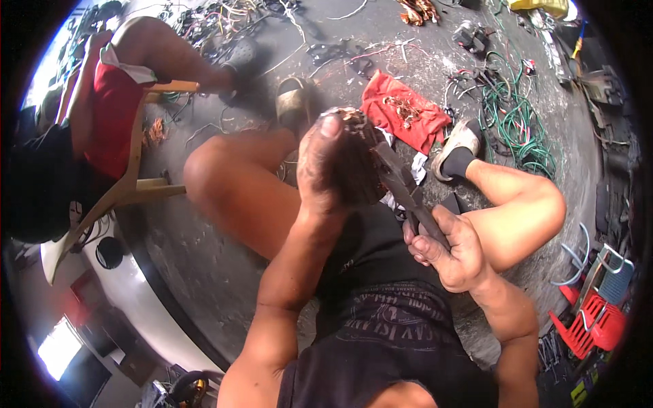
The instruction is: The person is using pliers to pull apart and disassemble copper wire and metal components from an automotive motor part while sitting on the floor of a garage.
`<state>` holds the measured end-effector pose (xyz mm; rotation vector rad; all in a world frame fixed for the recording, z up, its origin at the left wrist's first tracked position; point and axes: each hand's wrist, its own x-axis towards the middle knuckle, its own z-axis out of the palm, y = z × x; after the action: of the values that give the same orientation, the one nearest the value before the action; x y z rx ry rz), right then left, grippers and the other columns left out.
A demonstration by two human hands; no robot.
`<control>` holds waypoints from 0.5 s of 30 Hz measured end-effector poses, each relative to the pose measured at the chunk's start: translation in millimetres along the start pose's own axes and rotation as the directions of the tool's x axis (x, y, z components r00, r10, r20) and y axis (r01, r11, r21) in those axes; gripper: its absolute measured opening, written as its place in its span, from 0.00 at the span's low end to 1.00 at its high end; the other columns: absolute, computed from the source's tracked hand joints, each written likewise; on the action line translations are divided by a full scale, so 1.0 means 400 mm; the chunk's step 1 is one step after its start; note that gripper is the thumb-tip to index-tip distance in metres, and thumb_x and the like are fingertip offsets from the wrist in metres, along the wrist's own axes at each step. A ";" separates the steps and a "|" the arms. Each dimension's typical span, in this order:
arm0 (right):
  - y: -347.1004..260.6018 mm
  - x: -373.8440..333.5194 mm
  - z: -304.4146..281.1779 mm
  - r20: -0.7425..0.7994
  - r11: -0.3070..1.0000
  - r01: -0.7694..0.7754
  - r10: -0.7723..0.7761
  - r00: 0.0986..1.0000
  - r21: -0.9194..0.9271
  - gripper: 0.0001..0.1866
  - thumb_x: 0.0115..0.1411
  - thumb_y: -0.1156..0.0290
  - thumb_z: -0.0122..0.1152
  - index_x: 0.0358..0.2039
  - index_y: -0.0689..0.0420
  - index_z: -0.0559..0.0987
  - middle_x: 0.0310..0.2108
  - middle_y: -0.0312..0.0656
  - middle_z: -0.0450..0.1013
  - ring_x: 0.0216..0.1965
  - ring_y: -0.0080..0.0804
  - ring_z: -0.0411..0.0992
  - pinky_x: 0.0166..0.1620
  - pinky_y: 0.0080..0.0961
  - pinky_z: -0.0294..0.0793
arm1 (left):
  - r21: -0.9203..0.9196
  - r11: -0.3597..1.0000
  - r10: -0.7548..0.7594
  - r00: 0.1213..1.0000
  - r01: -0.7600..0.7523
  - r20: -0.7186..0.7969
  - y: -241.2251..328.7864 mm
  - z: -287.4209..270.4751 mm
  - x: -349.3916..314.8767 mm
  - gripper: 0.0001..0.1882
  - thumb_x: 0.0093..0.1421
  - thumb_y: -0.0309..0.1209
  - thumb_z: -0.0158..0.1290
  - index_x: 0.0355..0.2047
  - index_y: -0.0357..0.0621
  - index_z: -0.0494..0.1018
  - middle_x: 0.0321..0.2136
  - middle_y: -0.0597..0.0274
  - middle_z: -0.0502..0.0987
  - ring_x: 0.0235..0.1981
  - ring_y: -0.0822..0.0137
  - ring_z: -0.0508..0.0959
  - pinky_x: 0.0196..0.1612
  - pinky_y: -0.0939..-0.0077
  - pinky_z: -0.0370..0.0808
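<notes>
My left hand is closed around a dark, blocky laminated metal piece, with copper-coloured bits showing at its top end. I hold it up in front of my lap. My right hand is wrapped round the handles of a dark metal tool that looks like pliers. The tool's far end lies against the right side of the metal piece; its exact bite is hidden. Beyond my hands, a red cloth lies on the floor with copper scraps on it.
Green cable lies tangled at the right, below a small dark device. More copper and loose wires lie farther off. Another person sits on a chair at the left. A red plastic rack stands at the lower right.
</notes>
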<state>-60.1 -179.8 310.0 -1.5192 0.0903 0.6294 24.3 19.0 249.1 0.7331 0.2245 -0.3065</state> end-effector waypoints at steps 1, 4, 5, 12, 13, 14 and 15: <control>0.009 0.004 0.001 0.008 1.000 -0.004 0.004 1.000 -0.003 0.06 0.61 0.75 0.60 0.34 0.64 0.74 0.24 0.43 0.72 0.23 0.29 0.69 0.30 0.25 0.69 | -0.003 1.000 0.004 1.000 -0.004 -0.008 -0.007 0.003 0.002 0.33 0.60 0.59 0.46 0.44 0.36 0.72 0.32 0.48 0.78 0.31 0.54 0.80 0.37 0.58 0.79; 0.032 0.021 -0.001 -0.025 0.994 0.100 -0.101 0.995 -0.048 0.06 0.60 0.74 0.60 0.33 0.64 0.74 0.24 0.41 0.71 0.24 0.26 0.69 0.31 0.24 0.69 | -0.092 0.994 0.048 0.997 -0.053 -0.058 -0.035 0.000 0.030 0.33 0.59 0.59 0.47 0.43 0.37 0.72 0.32 0.49 0.78 0.30 0.53 0.80 0.36 0.60 0.79; 0.042 0.025 -0.004 -0.008 0.986 0.153 -0.154 0.988 -0.065 0.06 0.60 0.74 0.61 0.33 0.63 0.74 0.24 0.41 0.71 0.24 0.26 0.68 0.31 0.24 0.69 | -0.094 0.994 0.052 0.997 -0.058 -0.062 -0.040 -0.010 0.030 0.33 0.59 0.59 0.47 0.43 0.37 0.72 0.32 0.49 0.78 0.30 0.53 0.80 0.36 0.60 0.79; 0.072 0.064 -0.025 -0.044 0.948 0.261 -0.273 0.961 -0.182 0.08 0.59 0.73 0.63 0.35 0.62 0.74 0.27 0.41 0.73 0.26 0.26 0.72 0.32 0.25 0.72 | -0.234 0.967 0.093 0.995 -0.097 -0.027 -0.057 0.016 0.025 0.26 0.60 0.53 0.50 0.39 0.39 0.73 0.29 0.56 0.77 0.28 0.61 0.78 0.33 0.66 0.76; 0.066 0.062 -0.026 -0.094 0.990 0.133 -0.137 0.986 -0.048 0.09 0.59 0.72 0.63 0.36 0.62 0.74 0.28 0.42 0.74 0.26 0.27 0.74 0.32 0.26 0.73 | -0.262 0.959 0.078 0.989 -0.110 -0.127 -0.056 0.033 0.019 0.22 0.60 0.48 0.52 0.37 0.39 0.72 0.26 0.60 0.75 0.25 0.68 0.76 0.29 0.73 0.74; 0.058 0.063 -0.030 -0.086 0.995 0.075 -0.080 0.993 -0.060 0.12 0.60 0.73 0.61 0.41 0.64 0.71 0.31 0.45 0.76 0.27 0.29 0.76 0.33 0.26 0.75 | -0.267 0.958 0.077 0.990 -0.107 -0.120 -0.066 0.021 0.014 0.22 0.60 0.48 0.52 0.37 0.39 0.72 0.26 0.60 0.75 0.25 0.68 0.76 0.29 0.73 0.74; 0.053 0.064 -0.041 -0.091 0.995 0.078 -0.083 0.992 -0.062 0.12 0.60 0.73 0.61 0.41 0.64 0.71 0.31 0.45 0.76 0.27 0.29 0.76 0.33 0.26 0.75 | -0.237 0.967 0.060 0.990 -0.090 -0.129 -0.070 0.003 0.006 0.24 0.60 0.51 0.50 0.38 0.39 0.73 0.28 0.58 0.76 0.27 0.64 0.77 0.31 0.69 0.76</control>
<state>-42.5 -188.4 278.6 -1.6003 0.0824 0.4998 16.7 -1.8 231.8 0.5166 0.3415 -0.1585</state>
